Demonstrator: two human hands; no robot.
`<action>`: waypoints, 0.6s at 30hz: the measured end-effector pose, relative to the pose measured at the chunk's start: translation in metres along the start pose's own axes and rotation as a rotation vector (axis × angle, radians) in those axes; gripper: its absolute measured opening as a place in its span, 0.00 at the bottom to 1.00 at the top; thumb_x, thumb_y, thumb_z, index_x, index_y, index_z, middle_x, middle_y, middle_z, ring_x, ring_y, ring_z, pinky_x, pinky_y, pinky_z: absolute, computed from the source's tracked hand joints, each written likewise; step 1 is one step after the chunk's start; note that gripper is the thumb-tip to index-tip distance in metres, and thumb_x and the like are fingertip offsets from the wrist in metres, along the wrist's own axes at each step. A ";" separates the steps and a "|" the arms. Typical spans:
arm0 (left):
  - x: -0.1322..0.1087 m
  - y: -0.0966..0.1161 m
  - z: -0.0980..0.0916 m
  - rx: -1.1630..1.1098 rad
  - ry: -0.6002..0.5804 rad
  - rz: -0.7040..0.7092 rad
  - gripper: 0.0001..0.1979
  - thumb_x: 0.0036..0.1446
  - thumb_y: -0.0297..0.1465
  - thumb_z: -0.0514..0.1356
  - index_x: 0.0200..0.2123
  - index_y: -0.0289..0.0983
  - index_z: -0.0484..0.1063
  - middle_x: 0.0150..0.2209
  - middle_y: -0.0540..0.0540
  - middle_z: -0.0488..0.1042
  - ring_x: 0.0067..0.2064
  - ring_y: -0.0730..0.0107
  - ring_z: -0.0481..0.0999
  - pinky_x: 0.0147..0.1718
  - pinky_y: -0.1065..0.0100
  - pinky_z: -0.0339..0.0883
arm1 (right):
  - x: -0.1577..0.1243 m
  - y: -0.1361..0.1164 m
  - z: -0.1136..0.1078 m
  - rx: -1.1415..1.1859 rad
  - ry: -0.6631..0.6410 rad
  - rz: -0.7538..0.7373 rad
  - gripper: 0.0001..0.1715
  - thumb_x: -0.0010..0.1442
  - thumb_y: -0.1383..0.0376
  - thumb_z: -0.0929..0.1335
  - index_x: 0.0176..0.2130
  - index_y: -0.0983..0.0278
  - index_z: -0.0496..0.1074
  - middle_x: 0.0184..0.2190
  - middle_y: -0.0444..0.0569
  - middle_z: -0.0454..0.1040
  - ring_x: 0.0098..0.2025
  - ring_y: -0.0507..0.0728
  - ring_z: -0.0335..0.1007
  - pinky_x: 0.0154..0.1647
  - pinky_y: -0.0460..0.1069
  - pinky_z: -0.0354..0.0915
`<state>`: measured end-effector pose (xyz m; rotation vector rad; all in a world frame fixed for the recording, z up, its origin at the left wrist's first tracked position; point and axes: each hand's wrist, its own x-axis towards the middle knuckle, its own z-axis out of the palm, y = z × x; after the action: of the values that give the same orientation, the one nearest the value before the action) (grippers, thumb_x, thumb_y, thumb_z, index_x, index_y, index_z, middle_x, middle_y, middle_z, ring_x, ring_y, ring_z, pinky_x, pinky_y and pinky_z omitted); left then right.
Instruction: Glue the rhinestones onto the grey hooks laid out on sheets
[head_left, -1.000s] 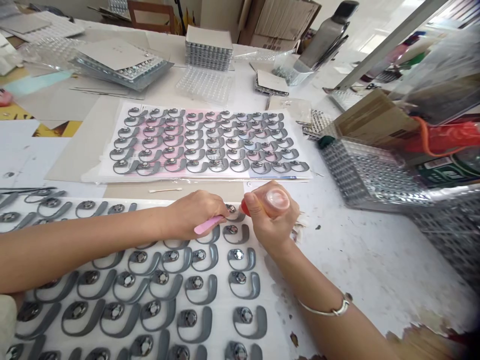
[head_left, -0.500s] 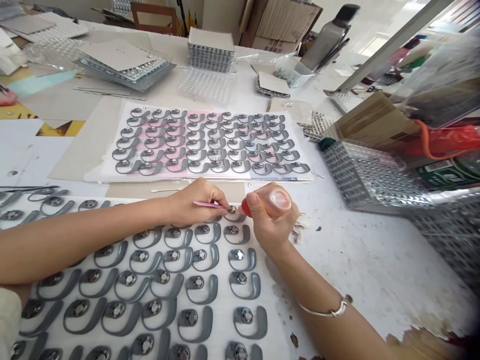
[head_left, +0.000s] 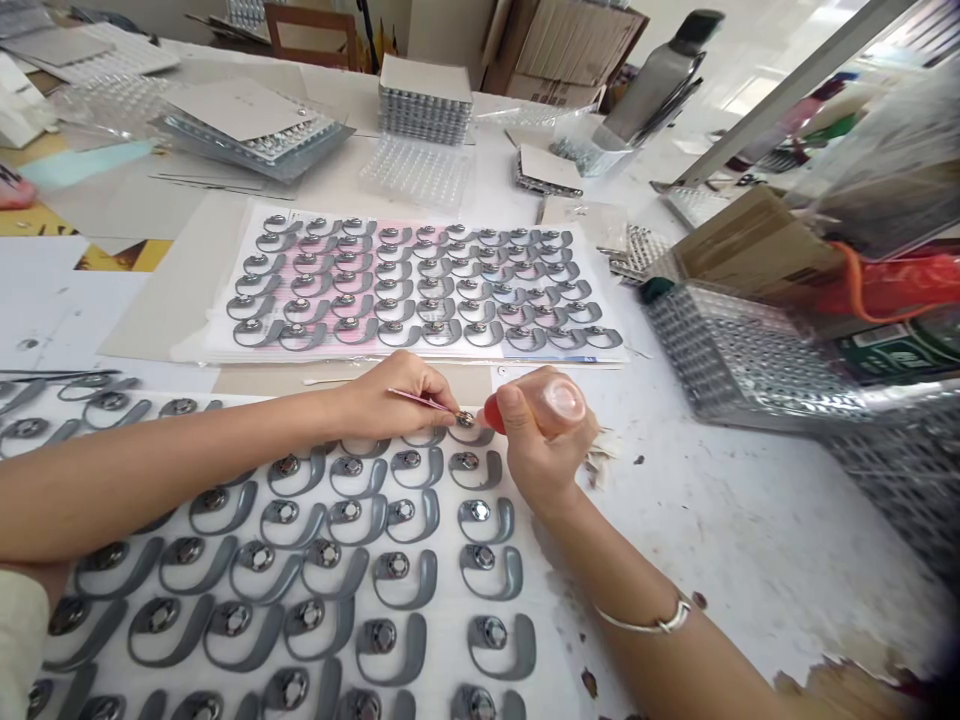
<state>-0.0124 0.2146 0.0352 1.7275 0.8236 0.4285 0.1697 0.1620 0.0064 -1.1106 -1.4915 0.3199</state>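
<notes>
My left hand (head_left: 397, 395) is closed around slim pink tweezers (head_left: 417, 399), whose tip reaches the round metal setting of a grey curved piece (head_left: 466, 422) in the top row. From the right, my right hand (head_left: 546, 445) grips a translucent squeeze bottle (head_left: 561, 400) with a red cap, tilted so the nozzle points at that same setting. Whether the nozzle touches it, I cannot tell. Rows of similar grey loops with round faceted tops, such as this curved piece (head_left: 484, 570), lie on a white sheet below my hands.
Beyond my hands, another sheet (head_left: 202, 340) carries more grey loops in rows. Stacked clear plastic trays (head_left: 757, 350) stand at the right beside a cardboard box (head_left: 757, 240). A grey bottle (head_left: 660, 75) and a tray stack (head_left: 425, 90) are at the back.
The pink tweezers have turned slightly in my left hand, their rear end now a little higher. My right hand and the bottle stay almost in place.
</notes>
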 end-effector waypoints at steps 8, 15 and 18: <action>0.000 -0.001 0.000 0.011 0.010 0.018 0.03 0.51 0.27 0.65 0.28 0.33 0.80 0.24 0.49 0.77 0.24 0.76 0.71 0.25 0.76 0.62 | 0.001 -0.001 0.001 -0.018 0.002 -0.014 0.15 0.61 0.63 0.69 0.24 0.63 0.67 0.20 0.44 0.70 0.25 0.53 0.66 0.30 0.51 0.64; 0.000 -0.003 0.001 0.013 0.014 0.057 0.05 0.52 0.30 0.66 0.28 0.33 0.80 0.24 0.48 0.77 0.24 0.76 0.71 0.24 0.76 0.62 | 0.001 -0.003 0.002 -0.009 -0.001 -0.013 0.15 0.61 0.64 0.69 0.23 0.63 0.68 0.20 0.44 0.69 0.25 0.53 0.66 0.30 0.52 0.64; 0.000 -0.003 0.001 0.015 0.017 0.061 0.06 0.52 0.30 0.66 0.28 0.33 0.80 0.23 0.49 0.77 0.23 0.76 0.70 0.24 0.76 0.63 | 0.002 -0.003 0.002 -0.005 0.003 -0.018 0.16 0.61 0.64 0.69 0.23 0.63 0.68 0.20 0.44 0.69 0.25 0.52 0.65 0.30 0.52 0.64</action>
<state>-0.0127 0.2145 0.0322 1.7683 0.7891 0.4802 0.1666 0.1632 0.0092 -1.1003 -1.4997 0.3026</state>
